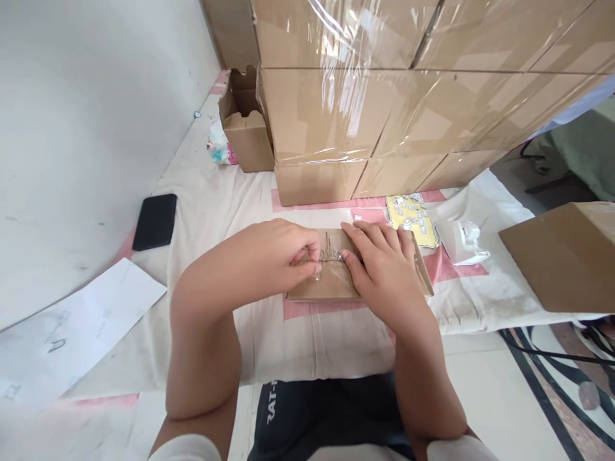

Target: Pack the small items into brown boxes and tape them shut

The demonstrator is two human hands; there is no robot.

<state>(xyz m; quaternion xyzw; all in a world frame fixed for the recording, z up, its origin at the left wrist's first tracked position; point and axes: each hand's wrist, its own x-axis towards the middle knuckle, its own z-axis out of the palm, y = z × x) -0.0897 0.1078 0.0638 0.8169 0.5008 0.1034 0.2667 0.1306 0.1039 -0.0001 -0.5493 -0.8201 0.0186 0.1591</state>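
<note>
- Dark cloth with white letters (327, 410) lies at the bottom middle of the frame, over the lap of the person. Both bare forearms go up from there.
- At the centre of the frame a flat cardboard piece (321, 288) lies on a white and pink cloth (312, 346).
- The left hand (278, 253) is curled over the left half of the cardboard. Its thumb and forefinger are pressed together and pinch a small pale thing (330, 255).
- This thing is maybe thin wire or clear plastic; it is too small to tell.
- The right hand (384, 266) lies flat on the right half. Its fingers are stretched and close together and hold nothing, and the thumb tip is just beside the pinched thing.
- So the small pale thing sits between the two hands, on the upper middle part of the cardboard, and it touches the left fingertips.
- To do this well, I think the flat hand should press the cardboard firmly, so that it does not slide on the soft cloth.
- The pinch should be light and at the very tips, so that the thing is neither bent nor hidden.
- Right of the hands lie a yellow sheet (413, 218) with small white pieces, a white crumpled wrapper (461, 242) and, at the right edge, a brown board (562, 253).
- The upper half of the frame shows stacked cartons (384, 96) in clear film, with a small open box (245, 125) at their left.
- A black flat device (155, 221) lies at middle left and a white paper (91, 314) at lower left.
</note>
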